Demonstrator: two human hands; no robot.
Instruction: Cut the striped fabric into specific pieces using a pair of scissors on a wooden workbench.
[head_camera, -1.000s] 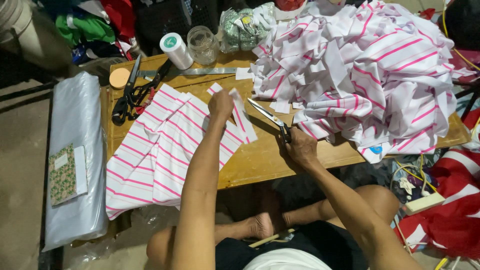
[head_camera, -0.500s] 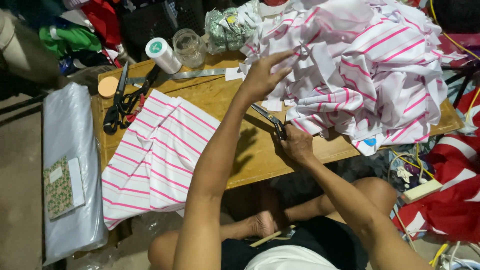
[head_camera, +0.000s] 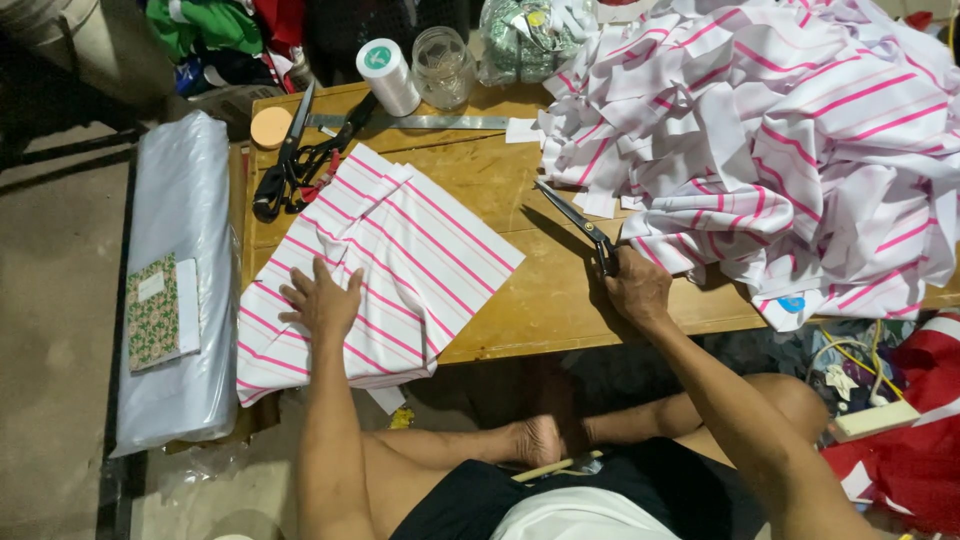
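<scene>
**Hand on the striped cloth, scissors in the other**

A folded striped cloth (head_camera: 385, 270), white with pink lines, lies on the left part of the wooden bench (head_camera: 540, 300). Its near end hangs over the bench edge. The left hand (head_camera: 322, 300) lies flat on it with the fingers spread wide, holding nothing. The right hand (head_camera: 635, 290) is to the right of the cloth, near the front edge of the bench. Its fingers are closed around the handles of the scissors (head_camera: 578, 226). The blades point up and to the left over the bare wood.

A big heap of striped pieces (head_camera: 780, 130) covers the right side of the bench. At the back lie black shears (head_camera: 290, 160), a metal ruler (head_camera: 420, 122), a white thread spool (head_camera: 388, 76) and a glass jar (head_camera: 443, 66). A long bundle in clear plastic (head_camera: 175, 330) lies left of the bench with a small patterned notebook (head_camera: 155, 312) on it.
</scene>
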